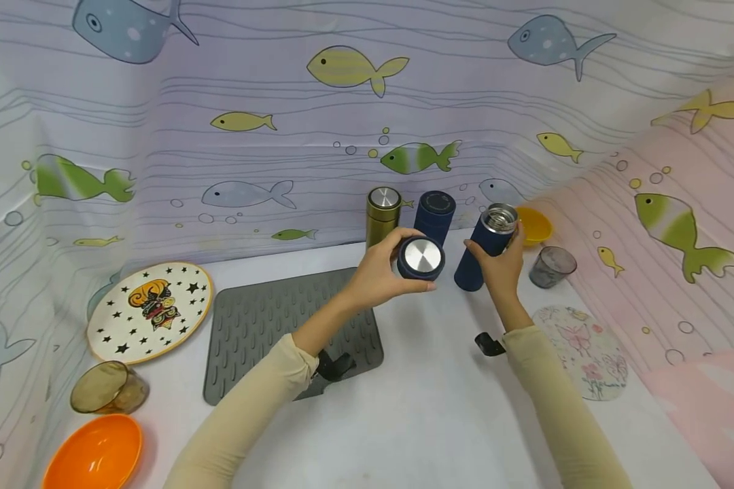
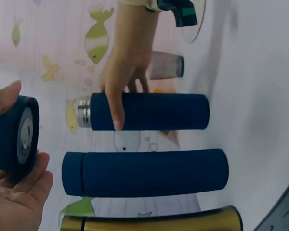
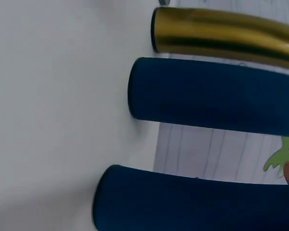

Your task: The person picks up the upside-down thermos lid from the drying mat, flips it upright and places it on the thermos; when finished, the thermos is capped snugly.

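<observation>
My left hand (image 1: pixel 382 272) grips a dark blue cap (image 1: pixel 421 259) with a silver inner face, held just above the table; the cap (image 2: pixel 12 137) sits between thumb and fingers of that hand (image 2: pixel 19 202). My right hand (image 1: pixel 501 266) holds an uncapped dark blue flask (image 1: pixel 486 248) standing on the table, its steel mouth showing. In the left wrist view the right hand (image 2: pixel 123 72) wraps this open flask (image 2: pixel 144 111). Behind stand a capped blue flask (image 1: pixel 434 216) and a gold flask (image 1: pixel 382 214). The right wrist view shows the flask bodies (image 3: pixel 202 202).
A grey ribbed mat (image 1: pixel 269 326) lies left of centre. A starred plate (image 1: pixel 149 309), a brown glass (image 1: pixel 107 388) and an orange bowl (image 1: pixel 92 454) sit at the left. A yellow bowl (image 1: pixel 535 224), a grey cup (image 1: pixel 552 266) and a butterfly coaster (image 1: pixel 584 350) are at the right.
</observation>
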`<state>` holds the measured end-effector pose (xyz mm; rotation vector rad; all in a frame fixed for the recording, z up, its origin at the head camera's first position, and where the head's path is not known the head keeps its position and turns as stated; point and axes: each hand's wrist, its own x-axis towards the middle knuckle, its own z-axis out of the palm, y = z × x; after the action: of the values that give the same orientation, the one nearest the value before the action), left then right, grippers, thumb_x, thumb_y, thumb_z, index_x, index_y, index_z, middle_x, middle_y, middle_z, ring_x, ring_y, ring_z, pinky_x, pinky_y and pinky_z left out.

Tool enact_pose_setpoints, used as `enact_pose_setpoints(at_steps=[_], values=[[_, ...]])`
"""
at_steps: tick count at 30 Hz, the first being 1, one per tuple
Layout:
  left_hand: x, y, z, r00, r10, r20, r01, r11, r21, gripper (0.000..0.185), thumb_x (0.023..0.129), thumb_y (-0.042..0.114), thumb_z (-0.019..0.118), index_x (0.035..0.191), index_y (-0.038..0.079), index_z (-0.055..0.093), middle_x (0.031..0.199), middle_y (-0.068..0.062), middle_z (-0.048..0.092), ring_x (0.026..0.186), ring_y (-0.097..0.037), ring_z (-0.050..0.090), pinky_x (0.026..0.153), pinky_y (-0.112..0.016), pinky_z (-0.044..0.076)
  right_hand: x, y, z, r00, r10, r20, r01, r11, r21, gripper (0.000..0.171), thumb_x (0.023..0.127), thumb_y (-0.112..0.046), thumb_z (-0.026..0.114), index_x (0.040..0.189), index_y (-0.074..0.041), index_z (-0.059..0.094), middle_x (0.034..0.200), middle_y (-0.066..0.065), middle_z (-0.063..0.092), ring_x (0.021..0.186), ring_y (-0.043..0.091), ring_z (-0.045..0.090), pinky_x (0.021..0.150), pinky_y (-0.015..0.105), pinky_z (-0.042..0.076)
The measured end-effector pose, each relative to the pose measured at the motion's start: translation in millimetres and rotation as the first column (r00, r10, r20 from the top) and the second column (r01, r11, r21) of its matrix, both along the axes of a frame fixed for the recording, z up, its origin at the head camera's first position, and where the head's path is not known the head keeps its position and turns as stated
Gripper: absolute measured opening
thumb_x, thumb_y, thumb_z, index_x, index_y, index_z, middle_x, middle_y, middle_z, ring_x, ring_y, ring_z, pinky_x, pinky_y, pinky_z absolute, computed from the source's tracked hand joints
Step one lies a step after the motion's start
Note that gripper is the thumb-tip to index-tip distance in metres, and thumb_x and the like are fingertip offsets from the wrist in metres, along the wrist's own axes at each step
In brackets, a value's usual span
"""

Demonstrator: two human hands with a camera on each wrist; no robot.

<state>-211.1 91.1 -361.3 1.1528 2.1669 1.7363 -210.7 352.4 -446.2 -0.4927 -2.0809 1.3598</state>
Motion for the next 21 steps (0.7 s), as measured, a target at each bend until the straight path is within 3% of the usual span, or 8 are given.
enact_pose_setpoints(at_steps=[3, 6, 14, 21], values=[[-7.7, 3.7, 4.0, 1.000, 0.021, 0.005, -0.021, 1.000, 0.004, 0.073, 0.074, 0.010, 0.088, 0.136, 0.006, 0.049, 0.133, -0.009, 0.057, 0.120, -0.022, 0.058, 0.107, -0.036, 0.046, -8.4, -0.3, -4.8, 1.000, 0.008, 0.028, -0.007, 0.998, -0.059, 0.092, 0.081, -0.028, 0.082, 0.154, -0.015, 0.027, 0.153, 0.009, 0.042, 0.142, 0.026, 0.040, 0.119, 0.043, 0.030], [-11.9, 5.1, 6.4, 0.999, 0.048, 0.007, -0.048, 0.999, 0.013, 0.072, 0.074, 0.010, 0.087, 0.135, 0.006, 0.049, 0.131, -0.009, 0.057, 0.118, -0.023, 0.059, 0.105, -0.036, 0.047, -5.3, -10.1, -3.4, 1.000, 0.002, 0.014, -0.001, 0.997, -0.078, 0.087, 0.081, -0.028, 0.082, 0.151, -0.014, 0.032, 0.150, 0.009, 0.045, 0.140, 0.025, 0.043, 0.118, 0.043, 0.032], [-9.6, 2.3, 10.5, 0.995, 0.089, 0.036, -0.091, 0.995, 0.036, 0.075, 0.077, 0.011, 0.086, 0.140, 0.007, 0.046, 0.134, -0.009, 0.055, 0.120, -0.023, 0.059, 0.104, -0.034, 0.048, 32.3, -65.1, 9.7, 0.990, 0.103, -0.093, -0.106, 0.994, -0.021, 0.077, 0.079, -0.018, 0.085, 0.142, -0.005, 0.043, 0.138, 0.013, 0.054, 0.127, 0.028, 0.052, 0.106, 0.049, 0.043], [-2.4, 3.5, 10.1, 0.998, 0.060, 0.012, -0.060, 0.996, 0.065, 0.074, 0.077, 0.010, 0.084, 0.140, 0.006, 0.045, 0.132, -0.010, 0.057, 0.119, -0.023, 0.059, 0.105, -0.037, 0.047, 56.8, -111.1, 3.8, 0.950, 0.281, -0.136, -0.285, 0.958, -0.011, 0.070, 0.078, -0.017, 0.086, 0.136, -0.005, 0.049, 0.130, 0.015, 0.060, 0.115, 0.028, 0.060, 0.094, 0.048, 0.050]])
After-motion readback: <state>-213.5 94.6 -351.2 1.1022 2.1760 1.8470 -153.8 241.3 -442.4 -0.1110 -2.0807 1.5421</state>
